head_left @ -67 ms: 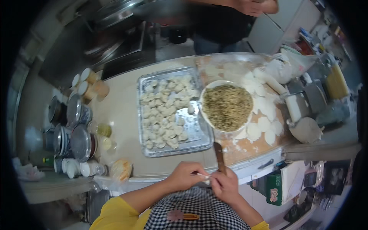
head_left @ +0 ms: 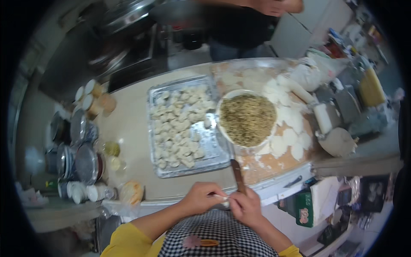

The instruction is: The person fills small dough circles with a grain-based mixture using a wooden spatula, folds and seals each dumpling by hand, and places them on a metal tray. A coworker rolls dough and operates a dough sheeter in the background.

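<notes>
Close to my apron, at the near edge of the table, my left hand (head_left: 200,197) pinches the edge of a small white dumpling (head_left: 225,202). The fingertips of my right hand (head_left: 248,209) press on the same dumpling from the other side. A flat brown wooden spatula (head_left: 237,174) sticks up out of the right hand, its blade toward the tray. Ahead lies a metal tray (head_left: 171,172) with rows of pale dumplings (head_left: 177,124). Right beside it, a white bowl (head_left: 221,125) is heaped with greenish-brown chopped filling (head_left: 248,120).
Round dough wrappers (head_left: 289,139) and a long dough roll (head_left: 302,92) lie on the floury board (head_left: 252,165) at right. Jars (head_left: 89,162) crowd the left end, near a bagged food item (head_left: 132,192). Across the table stands another person (head_left: 239,28).
The whole view has shifted slightly, so the table and things on it sit a little further left. Both hands keep their pinch on the dumpling.
</notes>
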`<state>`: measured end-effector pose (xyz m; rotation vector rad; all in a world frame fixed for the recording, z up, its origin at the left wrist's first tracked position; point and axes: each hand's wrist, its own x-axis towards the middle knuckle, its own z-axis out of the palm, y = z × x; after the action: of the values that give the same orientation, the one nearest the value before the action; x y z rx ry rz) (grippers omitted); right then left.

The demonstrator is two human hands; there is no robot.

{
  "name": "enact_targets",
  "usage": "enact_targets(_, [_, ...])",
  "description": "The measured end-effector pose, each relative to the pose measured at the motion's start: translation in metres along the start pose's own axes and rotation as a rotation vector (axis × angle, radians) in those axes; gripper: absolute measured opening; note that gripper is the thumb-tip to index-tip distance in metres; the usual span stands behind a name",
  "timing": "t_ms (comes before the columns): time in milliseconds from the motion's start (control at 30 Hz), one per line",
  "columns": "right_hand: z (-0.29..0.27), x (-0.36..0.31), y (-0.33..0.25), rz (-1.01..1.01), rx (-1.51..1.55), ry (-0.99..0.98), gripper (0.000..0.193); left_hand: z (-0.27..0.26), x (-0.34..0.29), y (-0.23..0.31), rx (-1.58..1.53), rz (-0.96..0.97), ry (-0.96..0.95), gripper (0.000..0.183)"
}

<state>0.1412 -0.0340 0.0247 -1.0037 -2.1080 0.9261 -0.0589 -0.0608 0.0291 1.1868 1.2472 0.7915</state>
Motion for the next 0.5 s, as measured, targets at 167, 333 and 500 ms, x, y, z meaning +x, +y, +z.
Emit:
enact_targets(167, [0.013,0.003,0.005,0.203,0.138,-0.019,0.018,-0.011,-0.006,-0.025,0.105,-0.076,0.136,0.013])
enact_targets(333, [0.002,0.008,0.087,0.453,-0.090,0.285,0.022,-0.074,-0.004,-0.058,0.547,0.104,0.413,0.009])
enact_targets(500, [-0.041,0.048,0.158,0.567,-0.348,0.473,0.015,-0.121,-0.004,-0.054,0.978,-0.051,0.369,0.026])
